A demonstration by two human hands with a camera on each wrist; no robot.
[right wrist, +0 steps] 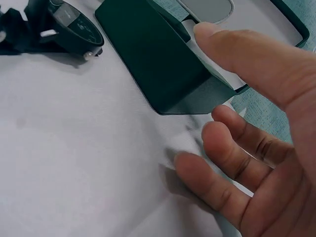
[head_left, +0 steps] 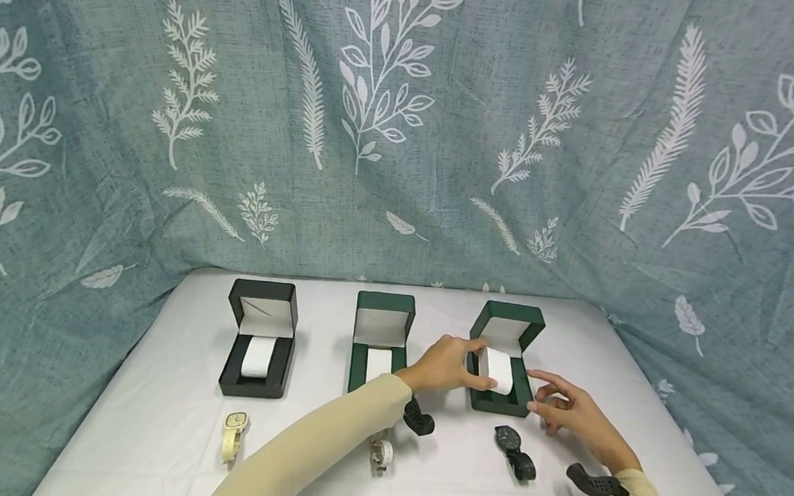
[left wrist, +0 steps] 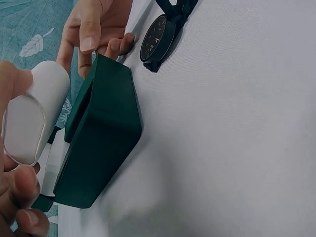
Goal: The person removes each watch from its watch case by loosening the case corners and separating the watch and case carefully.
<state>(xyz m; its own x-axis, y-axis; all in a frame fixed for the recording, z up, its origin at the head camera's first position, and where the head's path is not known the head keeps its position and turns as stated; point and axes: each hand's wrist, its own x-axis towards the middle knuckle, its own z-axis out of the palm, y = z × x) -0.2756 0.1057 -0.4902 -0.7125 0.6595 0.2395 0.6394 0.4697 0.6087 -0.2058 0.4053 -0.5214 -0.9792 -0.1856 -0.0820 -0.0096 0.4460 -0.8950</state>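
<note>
My left hand (head_left: 446, 365) holds a white watch cushion (head_left: 497, 370) by its two ends, between thumb and fingers. In the left wrist view the cushion (left wrist: 52, 91) is raised and tilted above the right-hand green watch box (left wrist: 106, 133), whose lid stands up. My right hand (head_left: 581, 421) is at the box's right side, its fingers loosely bent and holding nothing; in the right wrist view its thumb (right wrist: 237, 47) is over the box edge. Whether it touches the box I cannot tell. A black watch (head_left: 509, 440) lies in front of this box.
Another open green box (head_left: 386, 302) with a white cushion stands mid-table, partly behind my left arm. An open black box (head_left: 264, 289) with its cushion is at left. A yellowish watch (head_left: 234, 430) and a white-banded watch (head_left: 381, 454) lie in front. A leaf-patterned curtain (head_left: 398, 225) hangs behind.
</note>
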